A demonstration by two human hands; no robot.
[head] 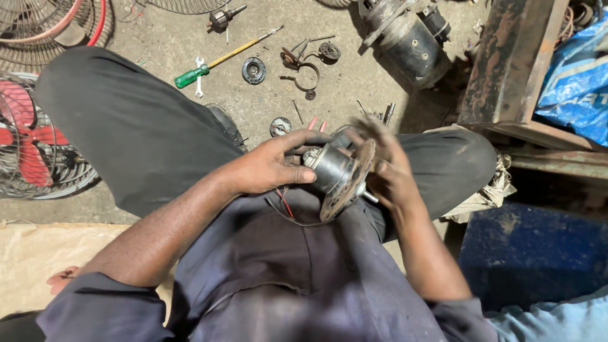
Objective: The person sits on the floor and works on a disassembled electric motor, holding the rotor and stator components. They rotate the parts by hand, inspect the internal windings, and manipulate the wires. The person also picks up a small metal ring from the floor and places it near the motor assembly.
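A small grey fan motor (334, 172) with a round perforated end plate (354, 180) and a short shaft sits over my lap. My left hand (272, 164) grips the motor's cylindrical body from the left. On the right, my right hand (389, 171) is blurred against the plate's rim and the shaft end. Thin red and black wires (286, 204) hang from the motor toward my dark shirt. I am seated on the floor with my knees apart.
On the concrete floor ahead lie a green-handled screwdriver (218, 61), a small spanner (199, 76), round metal caps (253, 70) and loose small parts. A larger dark motor (411, 41) stands beyond. A red-bladed fan in a wire guard (31, 139) lies left; a rusty metal frame (506, 69) stands right.
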